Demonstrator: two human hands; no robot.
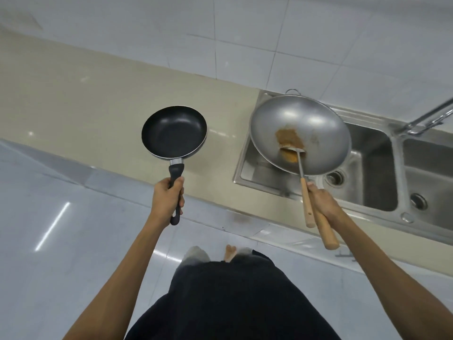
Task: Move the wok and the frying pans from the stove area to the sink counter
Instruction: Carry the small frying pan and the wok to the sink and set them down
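Left hand (169,195) fingers wrapped on black non-stick frying pan (174,132) handle, pan held above beige worktop (73,99). Right hand (323,204) grips grey steel wok (300,134) wooden handle plus metal spatula (302,173), wok over steel sink (372,168).

One head-worn wide-angle view only, aimed steeply down and forward. Counter (73,99) and sink (375,168) are seen from above, tilted diagonally; both forearms and the floor (61,241) are caught close below.
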